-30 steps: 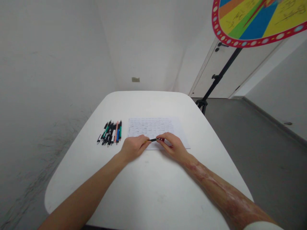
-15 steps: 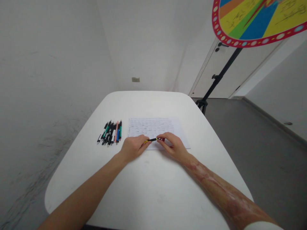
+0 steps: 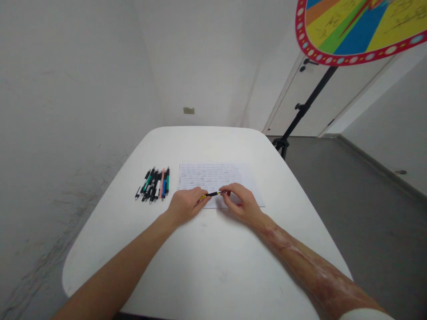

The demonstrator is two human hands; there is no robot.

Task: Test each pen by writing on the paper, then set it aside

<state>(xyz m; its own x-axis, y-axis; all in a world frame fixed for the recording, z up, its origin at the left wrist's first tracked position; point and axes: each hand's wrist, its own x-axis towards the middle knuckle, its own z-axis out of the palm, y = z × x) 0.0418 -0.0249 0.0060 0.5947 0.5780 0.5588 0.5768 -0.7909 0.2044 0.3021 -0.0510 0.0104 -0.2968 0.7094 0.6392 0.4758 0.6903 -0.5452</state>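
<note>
A black and yellow pen lies level between my two hands, just above the near edge of a written sheet of paper. My left hand pinches its yellow end. My right hand pinches the other end with thumb and fingertips. Both hands rest on the white table. A bundle of several pens in black, green, pink and blue lies left of the paper, a short way from my left hand.
A coloured prize wheel on a black tripod stand stands past the table's far right corner. White walls close in on the left and behind. Grey floor lies to the right, with a door behind the stand.
My right hand's fingers have shifted slightly at the pen's end; a red bit seen there earlier no longer shows. The left hand and the pen stay in place.
</note>
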